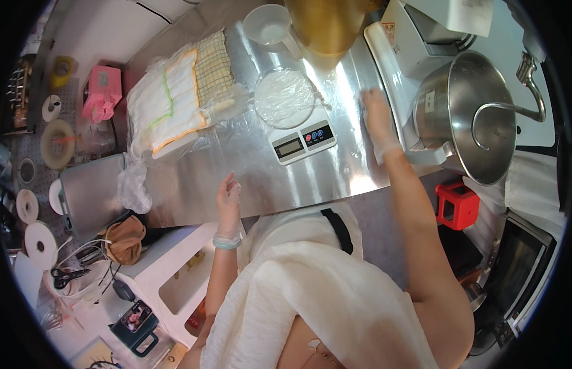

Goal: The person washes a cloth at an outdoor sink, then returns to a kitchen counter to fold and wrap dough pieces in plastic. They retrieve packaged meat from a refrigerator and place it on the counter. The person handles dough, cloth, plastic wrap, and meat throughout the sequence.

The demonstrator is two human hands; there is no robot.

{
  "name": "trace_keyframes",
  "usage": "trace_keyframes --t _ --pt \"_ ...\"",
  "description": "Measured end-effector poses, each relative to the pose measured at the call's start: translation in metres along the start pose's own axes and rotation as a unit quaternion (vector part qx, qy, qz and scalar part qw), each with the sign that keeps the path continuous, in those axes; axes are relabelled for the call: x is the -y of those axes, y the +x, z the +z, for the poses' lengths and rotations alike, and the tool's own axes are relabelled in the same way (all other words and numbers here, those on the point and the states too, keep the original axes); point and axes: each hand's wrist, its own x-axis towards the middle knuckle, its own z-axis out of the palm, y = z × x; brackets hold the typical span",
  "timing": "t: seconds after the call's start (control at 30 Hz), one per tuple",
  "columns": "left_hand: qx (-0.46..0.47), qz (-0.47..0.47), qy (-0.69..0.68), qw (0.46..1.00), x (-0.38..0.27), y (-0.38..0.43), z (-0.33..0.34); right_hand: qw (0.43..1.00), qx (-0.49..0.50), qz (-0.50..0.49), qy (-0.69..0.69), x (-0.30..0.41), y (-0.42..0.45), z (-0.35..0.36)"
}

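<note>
My left hand (229, 203), in a clear plastic glove, hovers at the front edge of the stainless steel table (184, 184) with nothing in it, its fingers partly curled. In a similar glove, my right hand (378, 120) reaches to the table's right part, beside the white base of the mixer. Whether it holds anything I cannot tell. Between the hands stands a white digital kitchen scale (304, 142), and a round plate or dish under clear plastic film (285, 98) rests on it. Left of the scale lie folded cloths (179, 92) with plastic film around them.
Behind the scale are a translucent measuring jug (267, 25) and a gold-coloured container (327, 23). A stand mixer with a steel bowl (479, 115) and dough hook (493, 107) stands at right. Black scissors (69, 277), tape rolls (58, 144) and a pink device (102, 92) are at left.
</note>
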Motion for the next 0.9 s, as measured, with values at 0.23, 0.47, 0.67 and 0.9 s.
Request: trace_keyframes --t 0.23,0.47,0.67,0.9 --pt "-0.046 0.008 -0.043 0.998 0.008 -0.007 -0.015 0.973 0.203 -0.106 -0.006 0.013 -0.132 -0.031" --pt "-0.025 0.013 -0.009 1.000 0.006 -0.010 -0.018 0.991 -0.133 0.025 -0.005 0.009 0.072 0.046" --pt "-0.028 0.007 -0.013 0.999 0.008 -0.008 -0.028 0.990 -0.049 -0.113 0.063 0.033 0.077 0.057" --pt "-0.042 0.008 -0.045 0.998 0.006 -0.010 -0.032 0.998 0.004 -0.061 0.010 0.037 -0.065 0.008"
